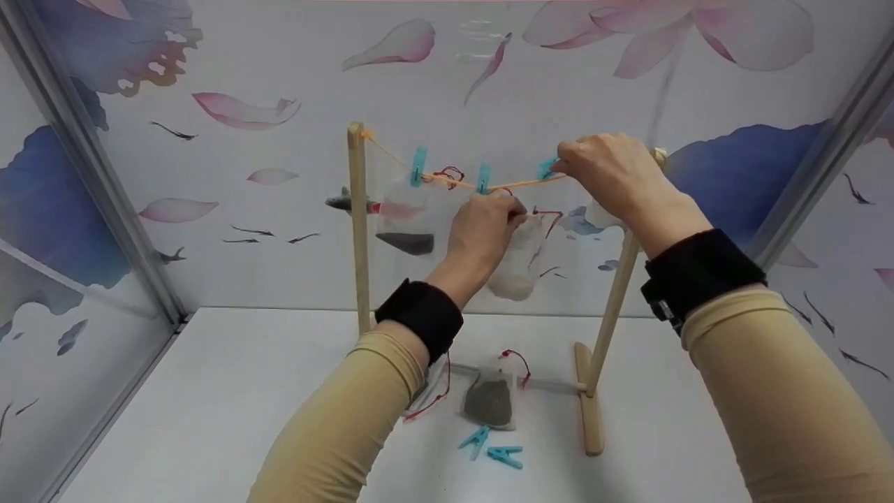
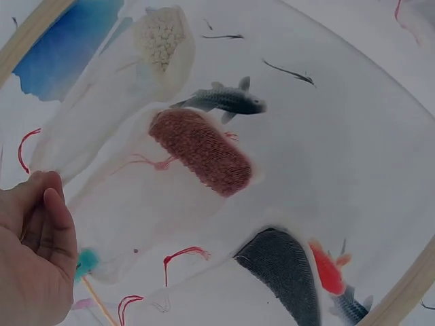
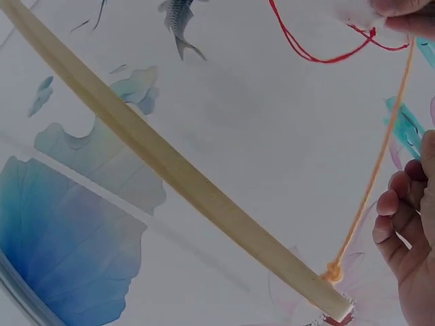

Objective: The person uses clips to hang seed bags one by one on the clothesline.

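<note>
My left hand pinches the top edge of a sheer drawstring pouch with pale grains at its bottom, just below an orange cord. My right hand holds a blue clothespin beside the cord, to the right of the left hand. Two more blue clothespins, a left one and a middle one, stand on the cord. In the left wrist view hang a pouch with reddish-brown grains and one with black grains. Red drawstrings trail from the pouches.
The cord runs between a left wooden post and a right wooden post with a flat foot. On the white table lie a pouch of dark grains and two loose clothespins. A patterned panel stands behind.
</note>
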Motion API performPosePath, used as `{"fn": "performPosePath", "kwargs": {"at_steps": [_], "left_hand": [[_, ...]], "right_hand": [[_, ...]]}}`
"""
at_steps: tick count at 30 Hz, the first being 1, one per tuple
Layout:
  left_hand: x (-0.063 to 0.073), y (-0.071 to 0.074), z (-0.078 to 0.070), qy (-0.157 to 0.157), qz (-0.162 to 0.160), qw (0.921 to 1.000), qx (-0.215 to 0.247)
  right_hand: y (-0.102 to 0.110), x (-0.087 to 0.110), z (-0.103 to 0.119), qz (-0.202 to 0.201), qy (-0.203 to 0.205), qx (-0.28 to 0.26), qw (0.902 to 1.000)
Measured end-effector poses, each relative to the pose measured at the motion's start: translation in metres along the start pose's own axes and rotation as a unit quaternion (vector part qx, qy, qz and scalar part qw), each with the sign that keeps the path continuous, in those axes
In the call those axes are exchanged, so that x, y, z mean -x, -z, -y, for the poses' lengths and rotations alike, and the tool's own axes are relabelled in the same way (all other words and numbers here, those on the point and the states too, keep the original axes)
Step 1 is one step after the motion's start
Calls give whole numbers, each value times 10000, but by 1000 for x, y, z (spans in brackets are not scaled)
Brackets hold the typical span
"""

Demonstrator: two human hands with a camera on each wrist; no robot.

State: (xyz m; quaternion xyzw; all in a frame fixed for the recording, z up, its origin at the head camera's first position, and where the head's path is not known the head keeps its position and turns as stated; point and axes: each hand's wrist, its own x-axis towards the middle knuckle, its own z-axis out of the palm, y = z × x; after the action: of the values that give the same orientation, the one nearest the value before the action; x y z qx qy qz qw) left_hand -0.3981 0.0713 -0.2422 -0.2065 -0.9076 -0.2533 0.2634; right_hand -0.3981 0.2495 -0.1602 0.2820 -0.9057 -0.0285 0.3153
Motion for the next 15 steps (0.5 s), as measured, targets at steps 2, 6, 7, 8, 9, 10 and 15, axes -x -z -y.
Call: {"fn": "performPosePath", "kwargs": {"at_steps": [2,6,7,8,9,10,15], "left_hand": [[-6,1,-2,113,-109,9999,34],[-13,0,-2,331,-235,9991,107],[-14,-1,-2,367,-274,9989,125],[-15,-1,-2,390,-299,9987,132],[-15,-2,-1,396,-319,9986,119],[-16,-3,-1,388,-325,9986,144],[-17,-8,2,350,-240,9988,263]], "right_hand": [[0,-1,-1,131,0,-200,9997],[1,-1,-4,257,31,-574,9980],[2,-2,-5,240,54,-633,9977],[3,-3,-6,211,63,-692,9974],[4,-3,-7,159,19,-744,9971],[4,-4,-8,91,-19,-783,9969],[7,-5,-11,-177,6,-798,9967]]}}
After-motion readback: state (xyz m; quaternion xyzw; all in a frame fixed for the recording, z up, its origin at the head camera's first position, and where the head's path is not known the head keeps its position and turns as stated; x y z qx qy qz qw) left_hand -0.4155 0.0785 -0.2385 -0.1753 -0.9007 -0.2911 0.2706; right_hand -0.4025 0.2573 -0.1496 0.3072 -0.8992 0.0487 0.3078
